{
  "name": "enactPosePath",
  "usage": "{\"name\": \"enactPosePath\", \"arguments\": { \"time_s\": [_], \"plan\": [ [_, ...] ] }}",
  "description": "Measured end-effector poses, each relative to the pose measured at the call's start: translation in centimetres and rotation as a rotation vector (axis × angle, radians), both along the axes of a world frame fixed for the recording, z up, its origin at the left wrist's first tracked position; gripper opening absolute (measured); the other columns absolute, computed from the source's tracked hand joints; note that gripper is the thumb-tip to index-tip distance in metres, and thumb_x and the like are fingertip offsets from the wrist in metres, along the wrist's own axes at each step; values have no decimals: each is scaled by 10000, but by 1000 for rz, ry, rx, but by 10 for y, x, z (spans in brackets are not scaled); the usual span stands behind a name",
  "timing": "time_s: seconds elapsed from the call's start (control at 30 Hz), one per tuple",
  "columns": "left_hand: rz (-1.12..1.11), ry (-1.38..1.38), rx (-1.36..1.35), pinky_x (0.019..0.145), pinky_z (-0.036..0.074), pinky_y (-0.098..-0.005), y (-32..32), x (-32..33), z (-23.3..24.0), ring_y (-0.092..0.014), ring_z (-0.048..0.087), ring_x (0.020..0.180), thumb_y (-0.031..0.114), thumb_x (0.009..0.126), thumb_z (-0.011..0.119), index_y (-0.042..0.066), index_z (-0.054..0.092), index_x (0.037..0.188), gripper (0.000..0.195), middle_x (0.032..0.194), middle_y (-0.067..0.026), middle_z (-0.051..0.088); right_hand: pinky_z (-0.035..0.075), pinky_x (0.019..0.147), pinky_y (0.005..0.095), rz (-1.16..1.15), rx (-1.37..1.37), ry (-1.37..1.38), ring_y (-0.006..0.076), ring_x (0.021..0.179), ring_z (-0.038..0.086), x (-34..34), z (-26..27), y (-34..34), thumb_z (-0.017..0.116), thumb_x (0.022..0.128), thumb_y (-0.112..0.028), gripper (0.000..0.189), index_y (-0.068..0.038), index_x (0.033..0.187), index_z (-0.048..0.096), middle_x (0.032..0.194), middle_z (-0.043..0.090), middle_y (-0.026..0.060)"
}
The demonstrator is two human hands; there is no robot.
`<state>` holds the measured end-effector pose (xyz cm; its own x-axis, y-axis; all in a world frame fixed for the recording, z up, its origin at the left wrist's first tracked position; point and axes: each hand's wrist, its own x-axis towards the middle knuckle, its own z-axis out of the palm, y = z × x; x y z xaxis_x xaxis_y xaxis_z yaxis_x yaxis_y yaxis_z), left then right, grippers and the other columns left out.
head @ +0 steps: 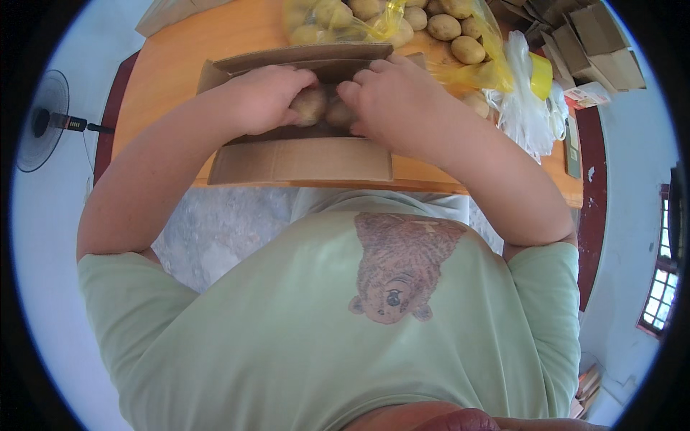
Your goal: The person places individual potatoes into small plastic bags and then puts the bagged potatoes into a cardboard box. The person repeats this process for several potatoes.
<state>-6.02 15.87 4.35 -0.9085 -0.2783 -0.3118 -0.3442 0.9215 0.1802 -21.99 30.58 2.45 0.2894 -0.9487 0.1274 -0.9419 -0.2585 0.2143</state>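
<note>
An open cardboard box (302,159) stands near the front edge of the wooden table, its near flap folded out toward me. Both hands reach down inside it. My left hand (275,99) has its fingers and thumb around a potato (309,105) in the left half of the box. Beside that potato lies a second potato (339,114), partly covered by my right hand (391,97). The right fingers curl over this potato's right side, and the thumb rests low against it. The box floor is mostly hidden by the hands and the walls.
Behind the box, a yellow plastic bag (493,67) lies open with several potatoes (444,27) in it. To the right are white plastic bags (525,108), a yellow tape roll (540,77) and a phone-like flat object (572,148). Cardboard boxes (598,32) are piled beyond the far right corner.
</note>
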Motion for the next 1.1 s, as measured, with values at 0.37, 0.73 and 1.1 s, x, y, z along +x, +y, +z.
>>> {"name": "enactPosePath", "arguments": {
  "time_s": [0.37, 0.73, 1.1],
  "plan": [
    [-129, 429, 177, 840, 498, -386, 73, 13, 45, -308, 597, 1016, 107, 776, 694, 55, 571, 1150, 397, 1117, -125, 616, 504, 722, 400, -301, -338, -605, 322, 825, 616, -89, -38, 125, 700, 755, -87, 175, -33, 916, 656, 874, 650, 110],
    [-333, 450, 159, 805, 498, -381, 119, -24, 45, -293, 610, 977, 150, 790, 695, 72, 618, 1097, 327, 1091, -98, 630, 513, 760, 371, -785, -496, -572, 318, 842, 651, -179, -36, 171, 637, 847, -162, 168, -42, 950, 693, 940, 675, 145],
    [-358, 460, 336, 776, 524, -374, 138, -22, 54, -295, 625, 949, 140, 751, 733, 64, 638, 1053, 325, 1084, -106, 635, 496, 771, 365, -973, -292, -557, 281, 842, 650, -232, -15, 146, 613, 837, -206, 264, -47, 1040, 673, 934, 689, 137]
  ]
}}
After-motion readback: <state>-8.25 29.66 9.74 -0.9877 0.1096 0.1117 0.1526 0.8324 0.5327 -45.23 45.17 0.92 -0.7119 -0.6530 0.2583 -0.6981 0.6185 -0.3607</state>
